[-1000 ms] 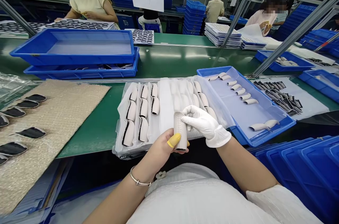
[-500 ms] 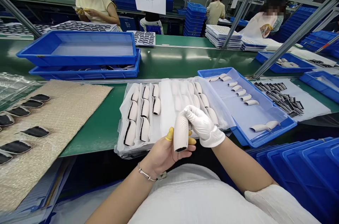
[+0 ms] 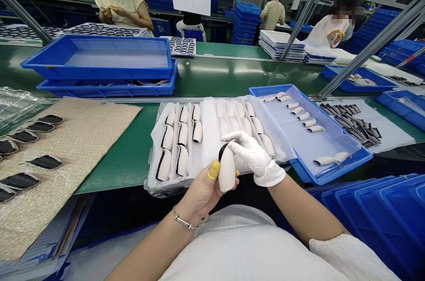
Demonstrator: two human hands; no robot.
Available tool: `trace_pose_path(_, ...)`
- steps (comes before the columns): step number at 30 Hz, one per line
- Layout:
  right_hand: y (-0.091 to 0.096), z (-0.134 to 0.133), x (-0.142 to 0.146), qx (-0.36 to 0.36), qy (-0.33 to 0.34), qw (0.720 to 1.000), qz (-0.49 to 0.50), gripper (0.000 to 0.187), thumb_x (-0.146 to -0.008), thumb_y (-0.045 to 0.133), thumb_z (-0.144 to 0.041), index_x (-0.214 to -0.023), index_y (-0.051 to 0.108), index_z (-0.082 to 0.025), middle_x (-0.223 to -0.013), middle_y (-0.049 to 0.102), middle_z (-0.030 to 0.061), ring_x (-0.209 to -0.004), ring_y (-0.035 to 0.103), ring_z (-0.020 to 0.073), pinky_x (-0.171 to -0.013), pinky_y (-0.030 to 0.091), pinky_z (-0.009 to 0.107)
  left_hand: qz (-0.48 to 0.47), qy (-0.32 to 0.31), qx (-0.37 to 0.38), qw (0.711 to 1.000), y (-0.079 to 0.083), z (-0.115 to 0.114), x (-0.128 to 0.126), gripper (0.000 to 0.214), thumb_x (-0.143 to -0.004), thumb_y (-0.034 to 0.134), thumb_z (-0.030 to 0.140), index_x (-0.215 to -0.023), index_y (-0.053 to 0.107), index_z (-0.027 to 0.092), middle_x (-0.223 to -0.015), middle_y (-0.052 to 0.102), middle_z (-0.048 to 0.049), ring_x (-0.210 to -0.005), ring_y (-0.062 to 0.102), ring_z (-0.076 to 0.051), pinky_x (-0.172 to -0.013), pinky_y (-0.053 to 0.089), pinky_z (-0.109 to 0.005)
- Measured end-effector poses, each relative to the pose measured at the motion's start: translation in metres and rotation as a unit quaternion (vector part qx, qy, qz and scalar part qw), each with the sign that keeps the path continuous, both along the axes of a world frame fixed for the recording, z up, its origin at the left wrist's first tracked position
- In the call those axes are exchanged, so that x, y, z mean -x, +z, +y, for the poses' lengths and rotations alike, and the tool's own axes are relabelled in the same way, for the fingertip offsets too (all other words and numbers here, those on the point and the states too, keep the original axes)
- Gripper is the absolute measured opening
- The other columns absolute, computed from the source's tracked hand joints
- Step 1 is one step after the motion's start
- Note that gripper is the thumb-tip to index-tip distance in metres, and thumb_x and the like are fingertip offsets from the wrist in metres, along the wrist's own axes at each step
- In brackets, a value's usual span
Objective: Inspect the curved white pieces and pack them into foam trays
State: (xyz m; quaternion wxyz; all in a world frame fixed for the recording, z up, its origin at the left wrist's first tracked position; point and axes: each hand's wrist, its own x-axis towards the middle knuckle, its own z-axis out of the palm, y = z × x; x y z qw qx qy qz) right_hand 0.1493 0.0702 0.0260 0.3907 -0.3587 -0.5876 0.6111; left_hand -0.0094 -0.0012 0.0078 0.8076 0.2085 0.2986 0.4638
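Observation:
Both my hands hold one ribbed beige handle shell [image 3: 227,169] upright over the bench's near edge. My left hand [image 3: 203,188], bare with yellow finger cots, grips its lower part. My right hand [image 3: 254,157], in a white glove, pinches its top end, where a dark opening shows. Just behind them lies a clear plastic tray [image 3: 186,139] with rows of the same beige shells, some with black inner faces. A blue bin [image 3: 335,148] to the right holds several loose beige shells.
A bubble-wrap sheet [image 3: 76,139] with black curved parts lies at left. Stacked blue trays [image 3: 99,66] sit on the green belt behind. Black small parts [image 3: 352,123] lie on white sheet at right. Blue bins [image 3: 381,210] stand beside my right arm. Other people work across the belt.
The shell has been turned in my hands: its open dark end, which pointed down, now points up under my right fingers. Both hands stayed in place.

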Motion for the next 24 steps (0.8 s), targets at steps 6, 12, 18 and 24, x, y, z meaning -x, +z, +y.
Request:
trace_pose_path(6,0.015,-0.013,-0.005,-0.222,0.0,0.954,-0.203,0.066,-0.082,0.072,-0.038,-0.141,0.048,-0.023,-0.147,0.045,0.0149,-0.136,0.046,0.0307,-0.112,0.039,0.051,0.074,0.027,-0.039,0.996,-0.001,0.004,0.003,0.044,-0.083,0.069,0.059,-0.087,0.067,0.015,-0.077,0.067,-0.0023,-0.072,0.062,-0.013,-0.068,0.052,-0.024)
trace_pose_path(12,0.024,-0.029,-0.005,-0.425,0.076,0.834,-0.343,0.068,-0.08,0.071,-0.031,-0.142,0.048,-0.016,-0.154,0.036,0.0193,-0.145,0.032,0.0352,-0.117,0.032,0.056,0.124,0.035,-0.051,0.99,-0.001,0.007,0.002,0.04,-0.084,0.07,0.055,-0.093,0.066,0.016,-0.073,0.064,0.0001,-0.066,0.055,-0.012,-0.062,0.045,-0.024)
trace_pose_path(18,0.024,-0.025,-0.002,-0.44,0.078,0.813,-0.374,0.083,-0.073,0.08,-0.051,-0.14,0.047,-0.014,-0.149,0.04,0.0226,-0.138,0.039,0.041,-0.112,0.038,0.059,0.187,0.04,-0.054,0.98,-0.003,0.013,0.001,0.05,-0.078,0.075,0.056,-0.106,0.064,0.016,-0.097,0.072,-0.0074,-0.089,0.065,-0.023,-0.078,0.049,-0.033)
trace_pose_path(24,0.019,-0.018,0.001,-0.409,0.065,0.849,-0.33,0.064,-0.071,0.078,-0.038,-0.128,0.055,-0.018,-0.138,0.048,0.0195,-0.124,0.053,0.0343,-0.103,0.047,0.05,0.281,0.046,-0.081,0.955,0.004,0.015,0.01,0.057,-0.074,0.074,0.064,-0.106,0.065,0.017,-0.101,0.072,-0.0073,-0.093,0.065,-0.025,-0.079,0.049,-0.034)
